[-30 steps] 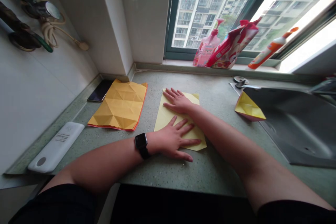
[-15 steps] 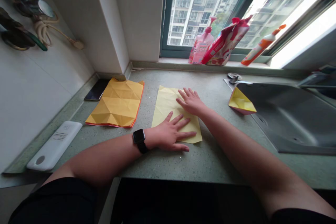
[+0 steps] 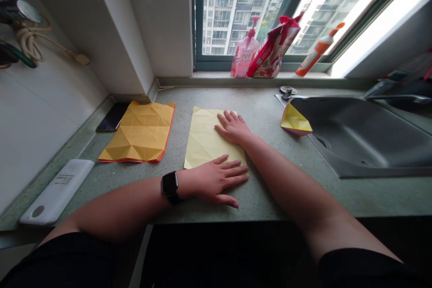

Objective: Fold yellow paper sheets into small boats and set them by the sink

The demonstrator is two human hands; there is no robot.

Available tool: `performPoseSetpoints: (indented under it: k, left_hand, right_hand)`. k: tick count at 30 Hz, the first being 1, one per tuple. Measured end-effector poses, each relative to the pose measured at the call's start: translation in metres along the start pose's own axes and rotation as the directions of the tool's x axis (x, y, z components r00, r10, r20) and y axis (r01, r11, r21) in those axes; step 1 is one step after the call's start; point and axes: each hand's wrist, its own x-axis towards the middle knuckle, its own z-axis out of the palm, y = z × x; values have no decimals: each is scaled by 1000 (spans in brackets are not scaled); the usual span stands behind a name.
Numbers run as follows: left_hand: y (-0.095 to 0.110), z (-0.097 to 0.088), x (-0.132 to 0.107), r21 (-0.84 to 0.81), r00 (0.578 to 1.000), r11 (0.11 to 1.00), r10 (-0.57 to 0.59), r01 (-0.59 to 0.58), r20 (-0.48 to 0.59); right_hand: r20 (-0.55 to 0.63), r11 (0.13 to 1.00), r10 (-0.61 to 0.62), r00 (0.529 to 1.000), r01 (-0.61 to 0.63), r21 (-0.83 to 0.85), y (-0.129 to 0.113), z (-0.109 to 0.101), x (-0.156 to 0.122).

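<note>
A pale yellow sheet of paper (image 3: 202, 137) with faint creases lies flat on the countertop. My left hand (image 3: 216, 179), a dark watch on its wrist, rests palm down across the sheet's near edge with fingers apart and the thumb on the counter. Flat on the sheet's far right part is my right hand (image 3: 232, 128), its fingers stretched out. Left of the sheet lies a stack of creased orange-yellow paper (image 3: 143, 130) with red-orange edges beneath. A folded paper piece (image 3: 295, 119), yellow inside, stands by the sink's left corner.
To the right is a grey sink (image 3: 364, 135). A dark phone (image 3: 110, 118) and a white oblong device (image 3: 59, 191) lie at the left. A pink pump bottle (image 3: 245, 56), a red bag (image 3: 275, 51) and an orange-white bottle (image 3: 317, 51) stand along the windowsill.
My left hand has slid toward the near edge of the sheet, showing more of its middle. My right hand stays on the far right part. The whole view has shifted slightly.
</note>
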Motion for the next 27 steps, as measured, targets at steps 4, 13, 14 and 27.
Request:
performPoseSetpoints:
  k: [4, 13, 14, 27]
  left_hand:
    - [1, -2, 1, -116, 1000, 993, -1, 2, 4]
    - [-28, -19, -42, -248, 937, 943, -279, 224, -212]
    - [-30, -17, -51, -169, 939, 947, -301, 273, -169]
    - [-35, -25, -85, 22, 921, 939, -332, 343, -203]
  right_hand:
    - [15, 1000, 9, 1000, -10, 8, -2, -3, -1]
    - [27, 1000, 2, 1000, -2, 29, -4, -7, -2]
    - [29, 999, 1, 1000, -2, 37, -4, -6, -1]
    - [-282, 850, 95, 955, 69, 522, 21, 7, 12]
